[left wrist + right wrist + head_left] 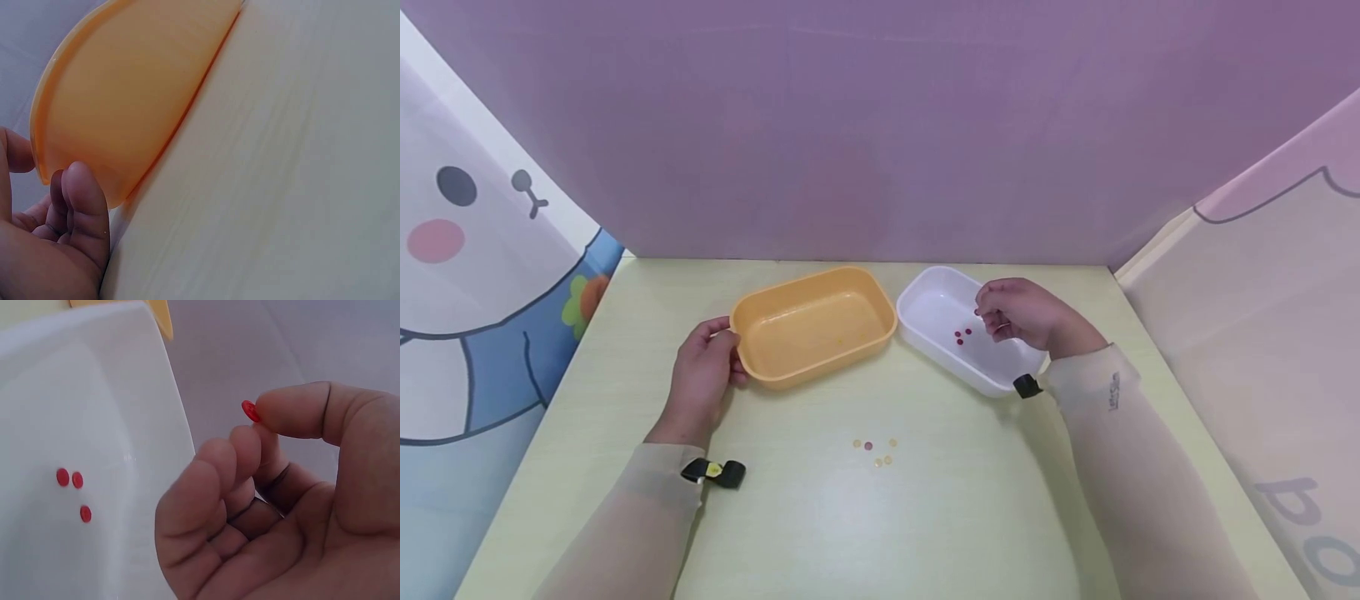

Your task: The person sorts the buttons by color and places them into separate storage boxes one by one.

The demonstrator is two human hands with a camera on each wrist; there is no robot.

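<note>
My right hand (1018,315) is over the white tray (928,321), with a small red button (250,411) pinched between thumb and index finger. Its other fingers are curled inward. Three red buttons (77,480) lie on the bottom of that tray. At the left end of the yellow-orange tray (805,371), my left hand (700,375) grips the end by its rim. The left wrist view shows fingertips on the outer wall of this tray (137,81) and another digit at the rim. Faint yellow buttons (840,341) lie inside it.
On the pale table (940,517), nearer to me, lie a loose red button (868,446) and several yellow buttons (888,460). The two trays stand nearly corner to corner. A purple wall (865,133) rises behind the table, with printed panels at both sides.
</note>
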